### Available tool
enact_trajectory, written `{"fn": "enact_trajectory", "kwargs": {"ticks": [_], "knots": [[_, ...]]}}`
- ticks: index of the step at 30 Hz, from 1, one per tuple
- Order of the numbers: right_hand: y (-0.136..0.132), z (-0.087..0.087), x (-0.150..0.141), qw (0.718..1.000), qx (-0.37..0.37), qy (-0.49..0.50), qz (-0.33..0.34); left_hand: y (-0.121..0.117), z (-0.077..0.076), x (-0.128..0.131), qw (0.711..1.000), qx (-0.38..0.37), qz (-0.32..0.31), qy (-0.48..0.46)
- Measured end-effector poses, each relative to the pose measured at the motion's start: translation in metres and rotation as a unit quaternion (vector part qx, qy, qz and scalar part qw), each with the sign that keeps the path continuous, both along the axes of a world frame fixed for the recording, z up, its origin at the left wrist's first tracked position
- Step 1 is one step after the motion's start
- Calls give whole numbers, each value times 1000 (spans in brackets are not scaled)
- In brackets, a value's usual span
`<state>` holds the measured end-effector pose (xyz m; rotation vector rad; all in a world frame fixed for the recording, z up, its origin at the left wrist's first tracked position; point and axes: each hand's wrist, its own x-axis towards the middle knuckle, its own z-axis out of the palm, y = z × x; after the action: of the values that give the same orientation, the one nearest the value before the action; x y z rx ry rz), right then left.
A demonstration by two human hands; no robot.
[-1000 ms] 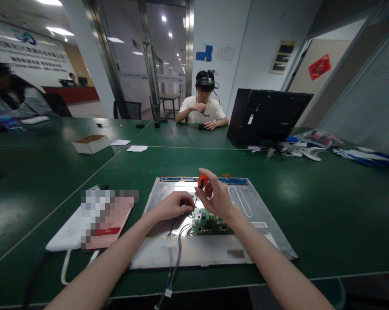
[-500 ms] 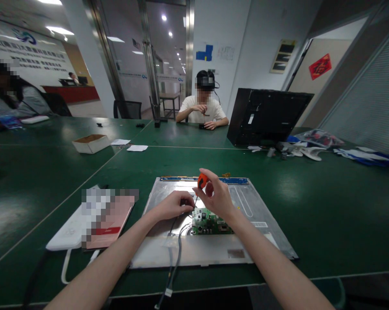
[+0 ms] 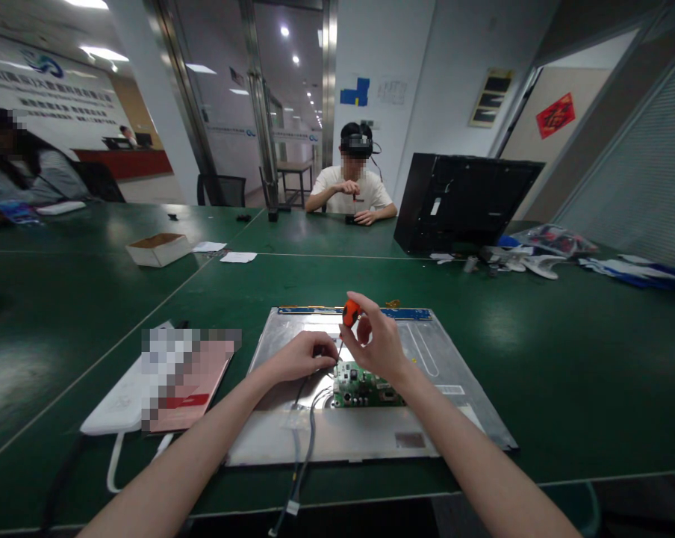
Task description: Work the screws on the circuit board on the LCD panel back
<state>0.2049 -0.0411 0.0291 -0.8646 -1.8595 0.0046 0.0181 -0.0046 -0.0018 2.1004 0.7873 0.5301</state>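
Note:
My right hand (image 3: 375, 340) grips the orange-and-black handle of a screwdriver (image 3: 350, 314) between thumb and fingers. Its thin shaft slants down to the upper left corner of a green circuit board (image 3: 352, 387). At that corner my left hand (image 3: 304, 356) is closed, thumb and fingertips pinched beside the screwdriver's tip; what they hold is too small to make out. Under both hands lies a flat silver metal panel (image 3: 365, 433), a blue strip board along its far edge. Dark cables (image 3: 311, 430) run from near the board over the panel's front edge.
Left of the panel lie a white device (image 3: 105, 411) with a cable and a pink, partly blurred item (image 3: 195, 403). Farther off are an open box (image 3: 158, 250), papers (image 3: 238, 257) and a large black monitor casing (image 3: 472, 202). Another person (image 3: 352, 183) works across the green table (image 3: 567, 359).
The screwdriver handle has turned a little in my right fingers, and the thumb has shifted slightly. My left hand and the board stay in place.

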Motion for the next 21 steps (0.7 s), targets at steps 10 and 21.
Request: {"fn": "enact_trajectory", "kwargs": {"ticks": [10,21], "knots": [[1,-3,1,1000,-10,7,3,0,0,0,1000,5,-5,4],[-1,-2,1,999,-29,22,6,1,-1,0,1000,6,-4,1]]}}
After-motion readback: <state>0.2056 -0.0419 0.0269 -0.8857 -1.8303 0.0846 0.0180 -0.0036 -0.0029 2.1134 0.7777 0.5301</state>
